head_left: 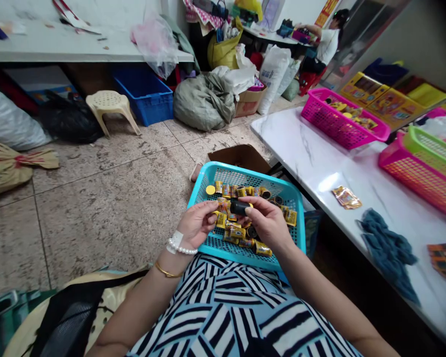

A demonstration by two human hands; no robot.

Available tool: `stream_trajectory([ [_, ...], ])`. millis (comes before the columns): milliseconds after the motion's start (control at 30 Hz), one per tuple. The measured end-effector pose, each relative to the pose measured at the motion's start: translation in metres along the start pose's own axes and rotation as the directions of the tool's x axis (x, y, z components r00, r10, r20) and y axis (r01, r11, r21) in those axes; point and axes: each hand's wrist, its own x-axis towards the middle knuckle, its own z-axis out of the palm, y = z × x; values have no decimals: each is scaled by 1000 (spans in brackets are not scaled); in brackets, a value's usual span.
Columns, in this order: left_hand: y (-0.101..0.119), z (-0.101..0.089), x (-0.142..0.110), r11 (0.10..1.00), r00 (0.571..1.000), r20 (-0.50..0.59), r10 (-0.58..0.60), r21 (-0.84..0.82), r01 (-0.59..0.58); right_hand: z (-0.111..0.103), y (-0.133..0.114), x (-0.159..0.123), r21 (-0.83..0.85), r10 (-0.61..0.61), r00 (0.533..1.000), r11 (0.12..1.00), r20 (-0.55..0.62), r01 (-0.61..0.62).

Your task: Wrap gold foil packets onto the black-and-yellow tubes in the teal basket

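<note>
A blue plastic basket (301, 218) rests on my lap, with several small yellow-wrapped canisters (263, 249) lying loose in it. Over the basket, my right hand (269, 220) grips a small black canister (238, 208) with a bit of yellow at its right end. My left hand (198, 223) is closed in a pinch just left of that canister. Whatever lies between its fingertips blends with the yellow pieces behind, so I cannot make it out. A round yellow lid (210, 190) lies at the basket's far left corner.
An open cardboard box (241, 157) stands beyond the basket. On the marble-patterned table (297, 148) to the right are a pink basket (342, 124) of pieces, a blue cloth (388, 248) and printed wrappers (347, 197). A stool (111, 104) stands ahead left. A person (327, 44) sits far back.
</note>
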Motion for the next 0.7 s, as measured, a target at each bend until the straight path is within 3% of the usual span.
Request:
stream_trajectory([
  [133, -2, 0, 1, 999, 999, 26, -24, -36, 25, 3, 2, 1, -49, -40, 999, 998, -25, 39],
  [267, -2, -1, 3, 998, 996, 76, -42, -46, 46, 0, 4, -2, -249, -172, 984, 956, -55, 153],
  [400, -7, 1, 3, 1000, 998, 55, -10, 17, 10, -1, 2, -6, -568, -421, 907, 737, 37, 365],
  [500, -13, 3, 2, 995, 999, 9, 43, 84, -43, 1, -1, -9, -659, -484, 861, 599, 154, 455],
  [567, -16, 5, 1, 991, 997, -7, 77, 113, -76, 2, 0, -9, -655, -439, 886, 628, 148, 421],
  [700, -17, 6, -1, 971, 986, -14, 166, 179, -161, 0, 8, -6, -559, -323, 945, 775, 50, 294],
])
